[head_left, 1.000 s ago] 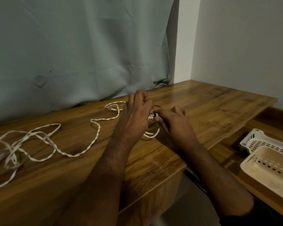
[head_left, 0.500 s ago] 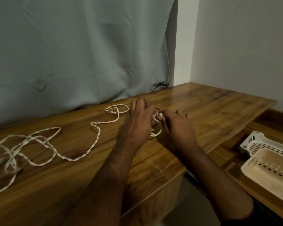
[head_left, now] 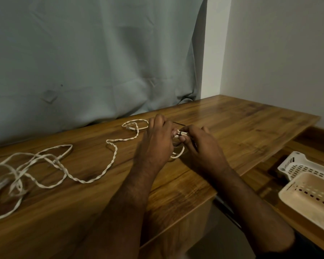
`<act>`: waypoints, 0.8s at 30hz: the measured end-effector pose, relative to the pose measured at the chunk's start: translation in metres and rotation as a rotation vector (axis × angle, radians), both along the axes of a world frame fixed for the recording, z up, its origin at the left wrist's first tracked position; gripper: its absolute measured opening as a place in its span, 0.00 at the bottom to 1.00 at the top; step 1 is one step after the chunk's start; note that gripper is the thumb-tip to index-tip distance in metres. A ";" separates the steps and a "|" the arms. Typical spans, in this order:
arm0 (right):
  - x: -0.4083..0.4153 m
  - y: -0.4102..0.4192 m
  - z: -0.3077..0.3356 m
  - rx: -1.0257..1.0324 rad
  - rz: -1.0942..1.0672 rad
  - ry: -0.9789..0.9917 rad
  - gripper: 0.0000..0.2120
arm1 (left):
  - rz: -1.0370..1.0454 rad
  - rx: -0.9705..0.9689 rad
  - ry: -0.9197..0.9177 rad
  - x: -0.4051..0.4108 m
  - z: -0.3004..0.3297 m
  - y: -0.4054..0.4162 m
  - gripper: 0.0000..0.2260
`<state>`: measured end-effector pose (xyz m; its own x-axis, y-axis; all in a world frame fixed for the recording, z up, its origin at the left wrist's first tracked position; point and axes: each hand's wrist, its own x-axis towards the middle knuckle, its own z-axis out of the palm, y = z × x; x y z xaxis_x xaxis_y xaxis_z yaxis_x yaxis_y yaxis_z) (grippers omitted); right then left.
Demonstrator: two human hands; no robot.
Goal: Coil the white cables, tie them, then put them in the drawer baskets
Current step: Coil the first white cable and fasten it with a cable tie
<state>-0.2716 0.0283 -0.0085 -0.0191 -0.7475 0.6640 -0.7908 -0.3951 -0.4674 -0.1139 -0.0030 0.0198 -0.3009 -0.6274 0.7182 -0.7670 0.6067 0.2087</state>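
The thin black tie (head_left: 180,135) now sits wrapped across the small coiled white cable bundle (head_left: 178,146) (pinched between both hands), the right hand (head_left: 202,146) having pulled slightly apart from the left hand (head_left: 156,143).

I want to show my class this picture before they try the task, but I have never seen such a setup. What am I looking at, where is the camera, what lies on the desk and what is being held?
There is no machine here: a person works with bare hands, and the camera sits on their head, looking forward and down. The left hand and right hand together hold a small coil of white cable with a thin dark tie around it. On the wooden desk more loose cable trails off to the left. Lower right, below the desk, stand two baskets, one white and one beige. A grey curtain hangs behind.
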 end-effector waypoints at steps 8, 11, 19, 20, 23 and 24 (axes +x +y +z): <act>0.001 0.006 0.003 -0.047 0.031 0.072 0.21 | -0.061 0.052 0.001 0.000 0.002 0.002 0.04; 0.001 0.002 0.000 -0.048 0.031 0.109 0.15 | -0.063 0.042 -0.014 0.000 0.002 0.003 0.02; -0.002 -0.001 0.000 -0.077 0.013 0.109 0.12 | -0.127 0.041 0.001 -0.001 0.000 0.003 0.03; -0.002 0.000 0.000 -0.086 0.014 0.102 0.12 | -0.136 0.046 0.013 -0.001 0.000 0.002 0.03; -0.002 0.001 0.000 -0.101 0.013 0.080 0.12 | -0.142 0.052 0.037 0.000 0.000 0.001 0.03; -0.002 0.002 0.000 -0.104 0.011 0.079 0.12 | -0.140 0.050 0.040 0.000 0.000 0.001 0.04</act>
